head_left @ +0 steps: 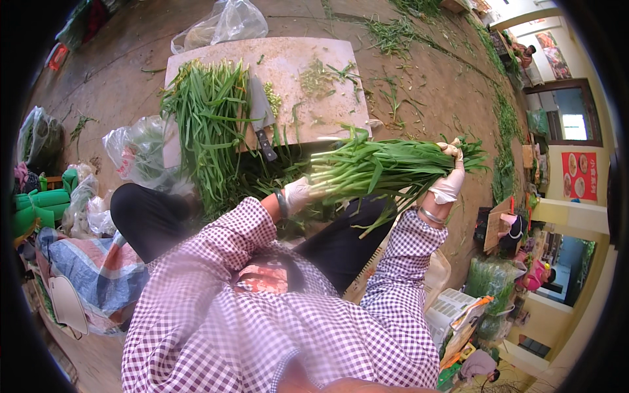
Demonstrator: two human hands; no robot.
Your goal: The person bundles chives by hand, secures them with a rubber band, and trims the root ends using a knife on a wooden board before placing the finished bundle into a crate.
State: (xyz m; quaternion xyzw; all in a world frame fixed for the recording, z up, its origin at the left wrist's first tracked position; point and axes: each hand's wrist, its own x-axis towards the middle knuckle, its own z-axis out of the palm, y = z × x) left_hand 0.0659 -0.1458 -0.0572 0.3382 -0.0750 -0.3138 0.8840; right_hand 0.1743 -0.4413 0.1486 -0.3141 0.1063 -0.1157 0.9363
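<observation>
A bunch of long, flat-leaved greens with pale stems (pixel 380 164), looking like garlic chives, stretches sideways above my lap between both hands. My right hand (pixel 451 173), in a pale thin glove, is closed round its leafy end. At the stem end is my left hand (pixel 298 194), also gloved, its fingers mostly hidden behind the stems. Ahead on the floor lies a pale cutting board (pixel 314 56). A larger pile of the same greens (pixel 206 124) covers its left side and hangs over the near edge. Beside the pile rests a knife (pixel 261 108), its black handle toward me.
Pale chopped stem bits (pixel 272 98) lie by the knife. Clear plastic bags (pixel 226 23) sit beyond and left of the board. Leaf scraps (pixel 393 36) litter the floor. At left is a striped cloth (pixel 98 272). Other people (pixel 540 274) are along the right side.
</observation>
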